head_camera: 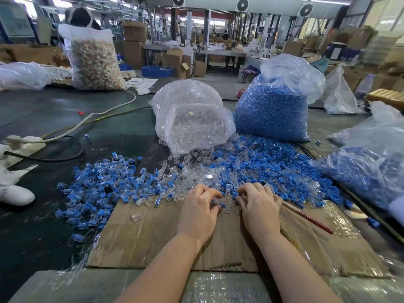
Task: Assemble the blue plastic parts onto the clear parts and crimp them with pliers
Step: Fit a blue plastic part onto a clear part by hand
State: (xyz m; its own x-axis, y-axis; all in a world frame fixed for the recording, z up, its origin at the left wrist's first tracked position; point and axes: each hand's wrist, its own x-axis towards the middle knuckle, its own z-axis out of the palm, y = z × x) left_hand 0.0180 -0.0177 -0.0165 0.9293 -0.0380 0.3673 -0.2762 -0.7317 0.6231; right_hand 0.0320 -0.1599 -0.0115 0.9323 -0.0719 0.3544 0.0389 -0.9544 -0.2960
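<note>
Blue cap and clear body meeting at curled fingertips.
Left hand (200, 212) pinches a clear part, right hand (259, 206) a blue part (235, 195), over cardboard (140, 241) before the loose pile (251, 169); judged mid-assembly, next comes crimping with the red-handled pliers (310, 219) beside the right hand.

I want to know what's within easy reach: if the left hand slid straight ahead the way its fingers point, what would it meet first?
Probably the loose clear parts heaped just past the left hand, mixed with blue parts; farther on lies the bag of clear parts. Depth is hard to judge.
</note>
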